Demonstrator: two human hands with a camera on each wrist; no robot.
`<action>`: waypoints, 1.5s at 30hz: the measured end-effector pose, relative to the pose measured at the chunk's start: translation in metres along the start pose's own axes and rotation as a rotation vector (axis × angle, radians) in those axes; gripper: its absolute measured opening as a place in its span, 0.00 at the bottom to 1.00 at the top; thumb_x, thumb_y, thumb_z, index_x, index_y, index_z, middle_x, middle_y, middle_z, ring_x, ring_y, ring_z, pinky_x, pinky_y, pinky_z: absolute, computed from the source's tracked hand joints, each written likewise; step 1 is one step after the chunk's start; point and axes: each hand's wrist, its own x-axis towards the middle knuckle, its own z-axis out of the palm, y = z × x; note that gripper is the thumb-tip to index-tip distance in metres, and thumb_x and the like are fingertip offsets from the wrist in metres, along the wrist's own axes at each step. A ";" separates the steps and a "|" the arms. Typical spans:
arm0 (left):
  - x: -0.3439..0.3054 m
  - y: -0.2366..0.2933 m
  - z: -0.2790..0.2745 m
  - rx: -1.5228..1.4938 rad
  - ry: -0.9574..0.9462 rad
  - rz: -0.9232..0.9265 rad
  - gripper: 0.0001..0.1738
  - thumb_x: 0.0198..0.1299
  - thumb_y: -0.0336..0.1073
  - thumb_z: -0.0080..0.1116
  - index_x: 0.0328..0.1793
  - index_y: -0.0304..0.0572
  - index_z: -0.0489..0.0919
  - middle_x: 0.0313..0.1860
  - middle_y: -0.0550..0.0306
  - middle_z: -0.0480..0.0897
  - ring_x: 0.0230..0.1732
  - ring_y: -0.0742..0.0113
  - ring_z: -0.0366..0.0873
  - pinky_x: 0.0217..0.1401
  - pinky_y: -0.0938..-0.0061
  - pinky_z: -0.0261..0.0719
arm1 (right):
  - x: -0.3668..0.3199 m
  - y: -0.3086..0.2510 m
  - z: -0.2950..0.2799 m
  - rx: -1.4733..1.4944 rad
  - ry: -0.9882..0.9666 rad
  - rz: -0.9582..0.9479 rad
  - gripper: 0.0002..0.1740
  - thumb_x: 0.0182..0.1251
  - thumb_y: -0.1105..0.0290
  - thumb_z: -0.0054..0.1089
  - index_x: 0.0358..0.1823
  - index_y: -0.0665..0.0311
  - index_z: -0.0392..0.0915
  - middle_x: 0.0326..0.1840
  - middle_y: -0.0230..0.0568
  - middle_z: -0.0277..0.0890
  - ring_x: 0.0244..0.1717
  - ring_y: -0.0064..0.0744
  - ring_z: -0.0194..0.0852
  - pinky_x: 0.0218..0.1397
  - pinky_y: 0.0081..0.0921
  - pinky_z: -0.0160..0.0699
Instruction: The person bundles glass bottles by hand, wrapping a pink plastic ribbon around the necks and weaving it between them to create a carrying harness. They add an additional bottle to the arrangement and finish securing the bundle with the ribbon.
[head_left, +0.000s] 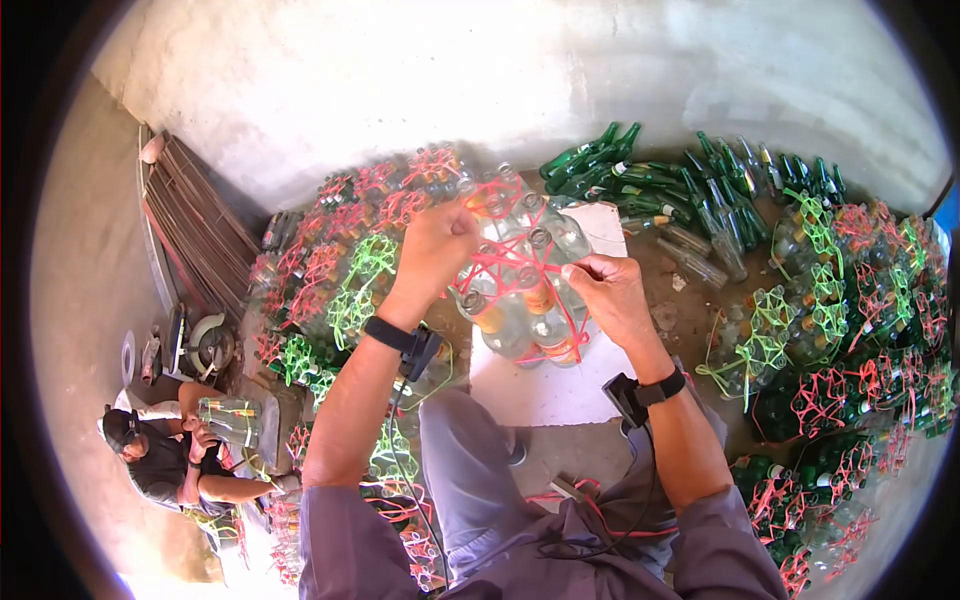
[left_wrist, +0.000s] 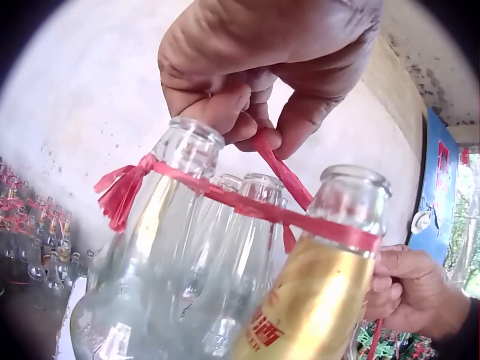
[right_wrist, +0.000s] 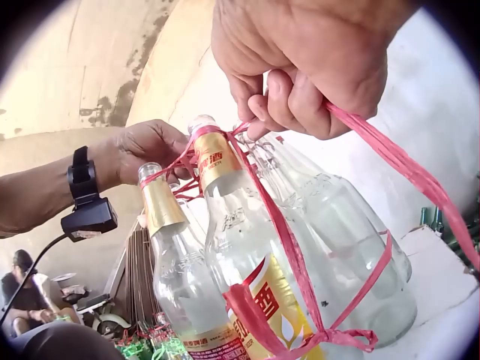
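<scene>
A cluster of clear glass bottles [head_left: 550, 325], some with gold neck labels, stands upright on a white board [head_left: 505, 395]. Red plastic twine [left_wrist: 225, 196] runs round and between the bottle necks, with a frayed knot at one neck in the left wrist view. Over the bottle tops, my left hand [head_left: 435, 250] pinches a strand of this twine between thumb and fingers. My right hand [head_left: 612, 295] grips another length beside a gold-labelled neck, fingers curled, and its tail [right_wrist: 409, 176] trails out past the palm. More twine crosses the bottles' sides lower down.
Green bottles [head_left: 610, 180] lie heaped along the back wall. Tied bundles with red and green twine [head_left: 820, 240] crowd the right, and more bundles [head_left: 365, 280] fill the left. A seated person [head_left: 165, 460] handles bottles at far left, near a stack of long brown strips [head_left: 195, 220].
</scene>
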 end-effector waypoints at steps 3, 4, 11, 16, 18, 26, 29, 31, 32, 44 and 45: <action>0.003 0.006 0.003 0.208 0.063 0.060 0.05 0.53 0.27 0.60 0.36 0.35 0.82 0.30 0.51 0.86 0.34 0.60 0.84 0.41 0.67 0.80 | 0.001 0.001 0.003 0.020 0.037 0.060 0.09 0.71 0.73 0.68 0.34 0.72 0.87 0.23 0.19 0.71 0.26 0.09 0.59 0.26 0.17 0.58; 0.004 0.009 0.001 0.199 0.025 0.060 0.03 0.55 0.25 0.61 0.36 0.35 0.82 0.30 0.54 0.84 0.33 0.65 0.82 0.40 0.69 0.79 | 0.001 0.001 0.004 0.022 0.035 0.061 0.09 0.71 0.73 0.68 0.34 0.72 0.87 0.23 0.19 0.71 0.26 0.09 0.59 0.26 0.17 0.58; 0.007 0.007 -0.004 0.244 -0.056 0.053 0.04 0.56 0.21 0.59 0.37 0.35 0.81 0.30 0.57 0.83 0.33 0.69 0.80 0.38 0.71 0.77 | 0.003 0.001 0.010 0.091 0.048 0.122 0.11 0.69 0.73 0.67 0.30 0.74 0.84 0.20 0.23 0.72 0.25 0.11 0.61 0.28 0.20 0.63; 0.013 0.002 -0.004 0.371 -0.065 0.085 0.06 0.56 0.23 0.57 0.36 0.36 0.84 0.32 0.49 0.85 0.35 0.57 0.83 0.41 0.64 0.79 | 0.009 0.007 0.014 0.083 0.047 0.104 0.11 0.67 0.72 0.68 0.29 0.74 0.84 0.20 0.24 0.74 0.25 0.11 0.62 0.28 0.19 0.63; 0.013 0.001 -0.003 0.405 -0.091 0.055 0.08 0.55 0.25 0.56 0.36 0.38 0.86 0.35 0.44 0.88 0.39 0.47 0.87 0.45 0.59 0.82 | 0.008 0.006 0.015 0.051 0.044 0.086 0.08 0.68 0.74 0.70 0.32 0.72 0.86 0.22 0.20 0.71 0.25 0.09 0.59 0.26 0.16 0.58; -0.001 -0.008 0.006 0.545 0.023 0.271 0.10 0.58 0.22 0.60 0.43 0.39 0.89 0.31 0.49 0.88 0.34 0.53 0.87 0.41 0.64 0.83 | 0.000 0.006 -0.002 -0.013 0.038 0.114 0.11 0.66 0.72 0.68 0.29 0.75 0.84 0.17 0.30 0.73 0.22 0.14 0.63 0.25 0.25 0.64; -0.004 -0.012 0.005 0.514 0.038 0.365 0.11 0.58 0.21 0.59 0.43 0.39 0.89 0.36 0.49 0.89 0.39 0.52 0.88 0.45 0.63 0.84 | -0.002 0.009 -0.014 -0.053 0.057 0.105 0.12 0.66 0.72 0.68 0.29 0.75 0.83 0.17 0.29 0.71 0.21 0.14 0.61 0.23 0.25 0.62; -0.006 -0.014 0.002 0.480 0.025 0.315 0.12 0.57 0.22 0.59 0.44 0.39 0.89 0.40 0.49 0.89 0.41 0.53 0.88 0.47 0.64 0.84 | -0.003 0.007 -0.022 -0.096 0.086 0.070 0.12 0.66 0.72 0.68 0.28 0.76 0.83 0.17 0.28 0.70 0.21 0.13 0.60 0.23 0.25 0.61; -0.006 -0.014 0.003 0.442 0.009 0.268 0.13 0.57 0.22 0.59 0.45 0.40 0.89 0.43 0.48 0.89 0.43 0.54 0.87 0.49 0.64 0.83 | -0.004 0.004 -0.028 -0.074 0.087 0.075 0.12 0.66 0.72 0.68 0.28 0.76 0.83 0.16 0.27 0.69 0.21 0.13 0.59 0.22 0.25 0.60; -0.032 0.027 0.018 0.499 -0.042 0.360 0.14 0.52 0.31 0.72 0.47 0.54 0.92 0.44 0.64 0.89 0.35 0.64 0.87 0.44 0.70 0.85 | -0.003 -0.002 -0.028 -0.089 0.155 -0.004 0.13 0.66 0.72 0.68 0.26 0.75 0.81 0.15 0.30 0.70 0.19 0.15 0.60 0.22 0.26 0.61; -0.031 0.025 0.018 0.498 -0.047 0.359 0.14 0.52 0.31 0.72 0.47 0.54 0.92 0.44 0.64 0.89 0.35 0.64 0.87 0.44 0.70 0.85 | -0.002 -0.003 -0.027 -0.108 0.174 -0.042 0.13 0.66 0.72 0.68 0.26 0.75 0.81 0.14 0.34 0.71 0.18 0.17 0.62 0.22 0.28 0.63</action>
